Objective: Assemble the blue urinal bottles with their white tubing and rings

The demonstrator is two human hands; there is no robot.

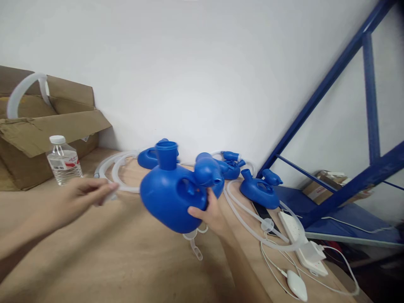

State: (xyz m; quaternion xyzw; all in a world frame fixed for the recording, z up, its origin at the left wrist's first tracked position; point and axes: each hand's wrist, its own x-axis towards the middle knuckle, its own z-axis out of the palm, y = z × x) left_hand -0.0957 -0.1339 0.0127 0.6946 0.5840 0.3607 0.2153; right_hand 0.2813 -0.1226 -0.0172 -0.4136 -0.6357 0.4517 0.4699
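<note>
Right hand [211, 212] gripping blue jug [172, 193], left hand [80, 195] pinching tube [121, 170].

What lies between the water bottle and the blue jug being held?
In the head view, the left hand gripping clear tubing lies between the water bottle and blue jug.

Blue plastic jug [167, 193], clear tubing [115, 168], brown cardboard box [41, 134], white-capped bottle w/ red label [63, 162], tan wood table [126, 252].

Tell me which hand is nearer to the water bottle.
Left. The left hand reaches out just right of and below the water bottle, apart from it, pinching the end of a clear tube. The right hand is farther right, gripping the blue container.
</note>
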